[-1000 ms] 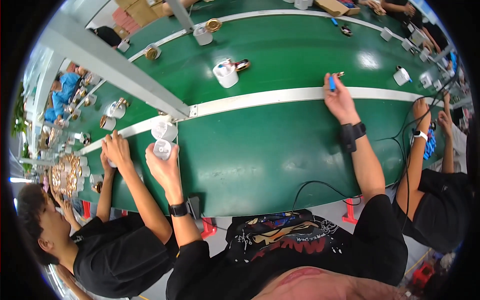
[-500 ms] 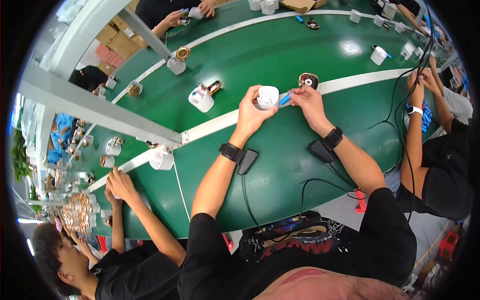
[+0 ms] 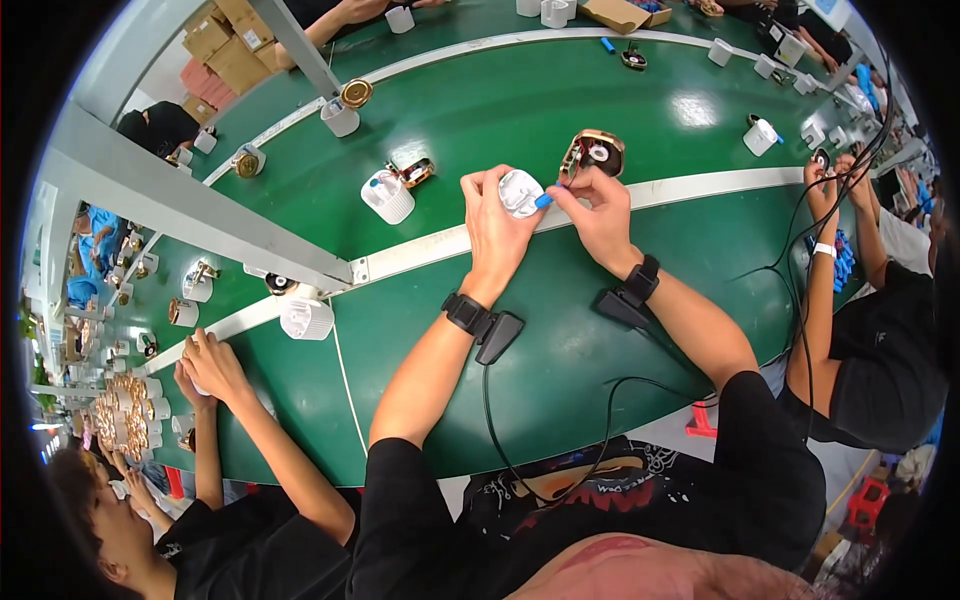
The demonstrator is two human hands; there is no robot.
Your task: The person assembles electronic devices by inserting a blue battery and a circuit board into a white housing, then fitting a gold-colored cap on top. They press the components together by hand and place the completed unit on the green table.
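Observation:
A white ribbed plastic cup (image 3: 520,193) is held by my left hand (image 3: 490,232), fingers and thumb wrapped round its side, its open, moulded inside tilted up. My right hand (image 3: 602,212) pinches a blue cylinder (image 3: 544,200) that looks like a battery, its tip at the cup's right rim. Just beyond the right fingers stands a gold-rimmed round part (image 3: 600,152) with a pale ring and thin wires. The right fingers partly cover its lower edge, so I cannot tell whether they touch it.
A white rail (image 3: 680,188) crosses the green table (image 3: 560,300). Beyond it lie another white cup with a gold part (image 3: 388,197) and a lidded cup (image 3: 341,118). A metal post (image 3: 220,205) slants in at left. Co-workers' hands (image 3: 212,365) work nearby; black cables (image 3: 800,230) hang at right.
My left hand has tilted the cup so more of its inside shows. The blue cylinder has come to the cup's rim. The gold-rimmed part has shifted left and turned more upright.

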